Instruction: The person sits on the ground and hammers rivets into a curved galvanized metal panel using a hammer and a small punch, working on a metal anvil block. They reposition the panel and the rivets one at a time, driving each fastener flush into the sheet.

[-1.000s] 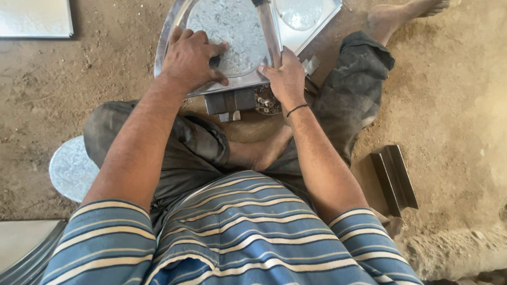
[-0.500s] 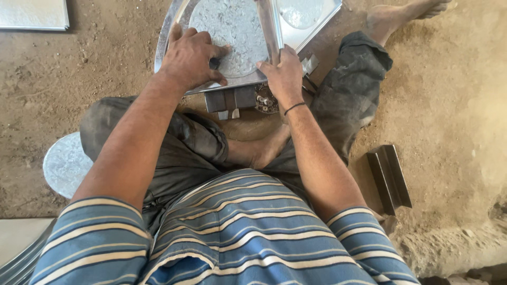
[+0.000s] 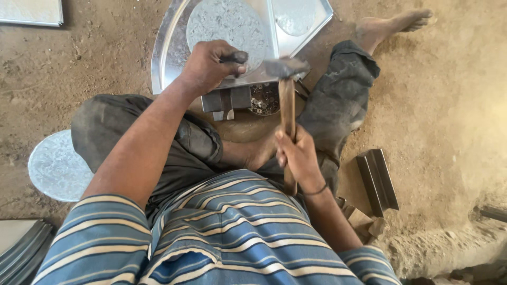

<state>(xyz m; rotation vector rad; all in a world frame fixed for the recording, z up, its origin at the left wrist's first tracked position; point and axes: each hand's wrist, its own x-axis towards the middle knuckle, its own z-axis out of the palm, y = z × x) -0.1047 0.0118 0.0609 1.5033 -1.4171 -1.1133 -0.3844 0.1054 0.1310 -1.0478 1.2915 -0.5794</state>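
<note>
I sit on a dirt floor with a shiny metal tray [image 3: 169, 58] in front of me; a round galvanised disc [image 3: 222, 21] lies on it. My left hand [image 3: 208, 63] is closed around a short dark punch [image 3: 235, 56] held against the tray's near edge. My right hand [image 3: 296, 155] grips the wooden handle of a hammer [image 3: 287, 100], its dark head raised just right of the punch. A metal block [image 3: 224, 99] sits under the tray's edge.
A small bowl of tiny metal pieces [image 3: 264, 99] rests beside the block. Another round disc [image 3: 55, 166] lies by my left knee. A dark angle-iron piece [image 3: 377, 179] lies at my right. Flat sheets [image 3: 31, 11] sit at top left and stacked strips [image 3: 21, 250] at bottom left.
My right hand has left the tray, pulled back toward my body and now holds the hammer raised. My left hand has closed on the punch at the tray's edge.
</note>
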